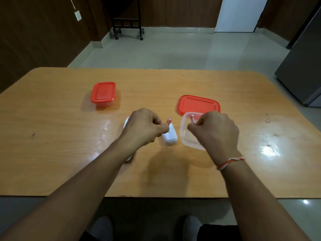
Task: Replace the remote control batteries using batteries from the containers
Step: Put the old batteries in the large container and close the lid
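Note:
My left hand (144, 125) pinches a small reddish battery (168, 121) just above a white battery cover (170, 136) lying on the table. The white remote (126, 121) lies under my left wrist, mostly hidden. My right hand (217, 131) pinches a second reddish battery (192, 118) over the open clear container (186, 136). That container's red lid (198, 104) lies flat just behind it. A second, smaller container with a red lid on (103, 93) stands at the back left.
The wooden table (60, 136) has a near edge at the bottom and shiny glare patches on the right. A grey fridge (302, 66) stands off the right corner. A black wheeled cart (127, 23) is far back on the floor.

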